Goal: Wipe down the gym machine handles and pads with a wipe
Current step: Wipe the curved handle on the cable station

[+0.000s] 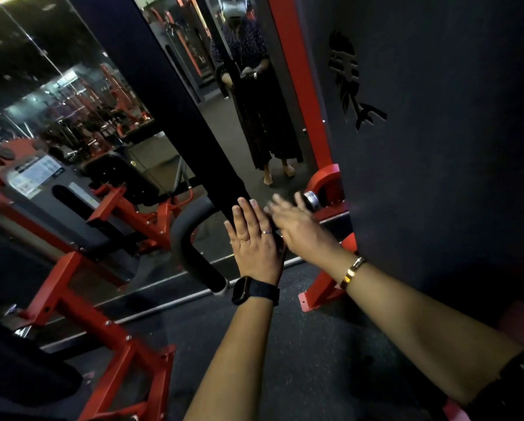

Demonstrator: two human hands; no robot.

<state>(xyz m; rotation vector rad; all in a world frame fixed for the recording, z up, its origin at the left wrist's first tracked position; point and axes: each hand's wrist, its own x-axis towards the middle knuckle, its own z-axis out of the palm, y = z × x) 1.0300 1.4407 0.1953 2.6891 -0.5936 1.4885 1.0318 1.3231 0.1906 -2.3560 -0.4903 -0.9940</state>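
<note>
My left hand (253, 240) is raised with straight fingers spread, back toward me, a black watch on its wrist. My right hand (295, 224) is close beside it, blurred, fingers stretched out; a gold bracelet sits on that wrist. Both hands are held up in front of a black upright strap or post (224, 183) of the machine. A curved black foam handle (190, 247) with a white end cap hangs just left of my left hand, apart from it. No wipe shows in either hand.
A tall black weight-stack cover (437, 147) with a red frame (324, 287) stands at the right. A red machine frame (108, 329) and a black pad (20, 369) lie at the lower left. A mirror (248, 101) ahead reflects a person.
</note>
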